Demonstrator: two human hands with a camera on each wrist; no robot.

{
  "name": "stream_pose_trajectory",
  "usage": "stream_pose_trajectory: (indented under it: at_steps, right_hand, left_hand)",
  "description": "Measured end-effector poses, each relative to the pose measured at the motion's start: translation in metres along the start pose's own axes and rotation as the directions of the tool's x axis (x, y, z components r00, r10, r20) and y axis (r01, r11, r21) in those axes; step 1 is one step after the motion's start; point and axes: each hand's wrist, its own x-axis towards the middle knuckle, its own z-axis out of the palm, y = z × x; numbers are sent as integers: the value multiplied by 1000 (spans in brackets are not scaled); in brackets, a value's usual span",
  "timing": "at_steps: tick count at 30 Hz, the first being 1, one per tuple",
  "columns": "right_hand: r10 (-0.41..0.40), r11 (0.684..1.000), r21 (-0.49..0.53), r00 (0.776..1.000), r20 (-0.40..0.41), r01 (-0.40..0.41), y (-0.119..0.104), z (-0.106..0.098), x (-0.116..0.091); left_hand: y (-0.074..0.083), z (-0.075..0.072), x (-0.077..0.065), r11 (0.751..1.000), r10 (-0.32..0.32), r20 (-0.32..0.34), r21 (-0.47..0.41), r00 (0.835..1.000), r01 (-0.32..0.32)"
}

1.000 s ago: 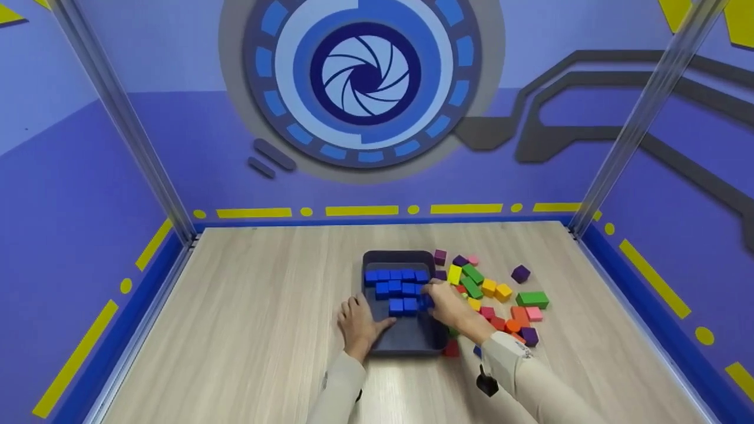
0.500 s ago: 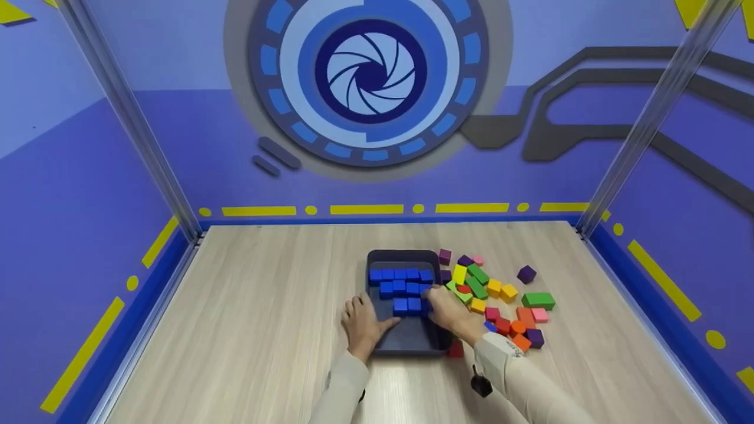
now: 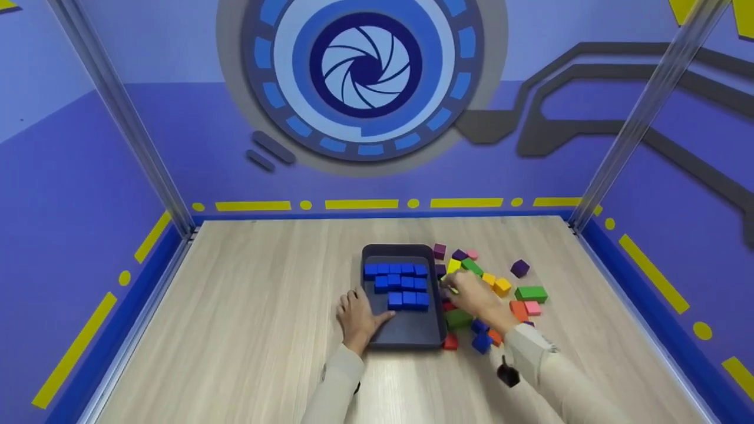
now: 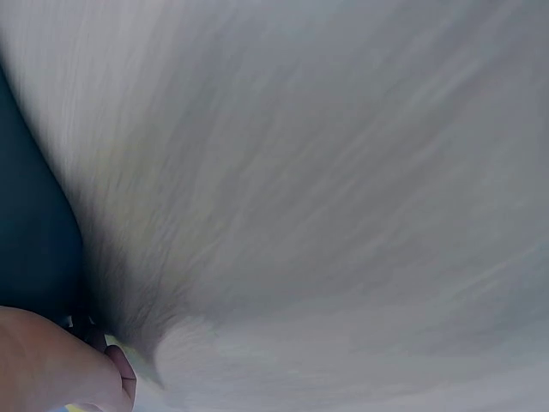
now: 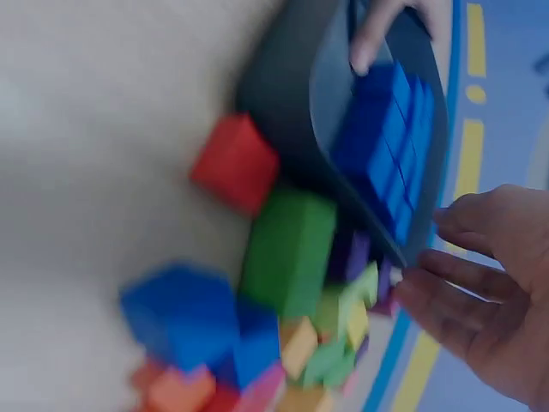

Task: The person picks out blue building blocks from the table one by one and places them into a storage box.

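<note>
A dark grey tray [image 3: 406,337] stands on the wooden table, with blue blocks [image 3: 407,301] in three rows inside it. My left hand [image 3: 356,323] holds its left wall, thumb over the rim and inside, fingers outside. The left wrist view shows only part of that hand [image 4: 60,360] beside the dark tray wall [image 4: 34,215]. Over the loose blocks just right of the tray is my right hand [image 3: 474,296]. In the right wrist view this hand [image 5: 485,287] has its fingers and thumb apart, with nothing between them, near the tray's rim.
Right of the tray lie loose blocks: a green block [image 3: 457,318], a red block [image 3: 450,341], blue blocks [image 3: 482,343], a yellow block [image 3: 502,287] and a purple cube [image 3: 520,268]. Patterned blue panels [image 3: 283,123] and metal posts [image 3: 642,118] bound the table [image 3: 265,306].
My right hand has left the front row of blue blocks and moved right, out over the loose blocks. A third blue block now shows in that row. The left hand stays at the tray.
</note>
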Motion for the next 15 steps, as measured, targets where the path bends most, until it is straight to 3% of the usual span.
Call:
stream_pose_trajectory:
  at_steps: [4, 10, 15]
  right_hand:
    - [81, 996, -39, 991, 106, -77, 20, -18, -13]
    - [136, 990, -65, 945, 297, -122, 44, -25, -34]
    - [131, 991, -79, 943, 307, -112, 46, -20, -37]
  left_hand:
    - [-3, -4, 3, 1000, -6, -6, 19, 1000, 6]
    - [0, -3, 0, 999, -3, 0, 44, 1000, 4]
    - [1, -1, -2, 998, -4, -8, 58, 1000, 5]
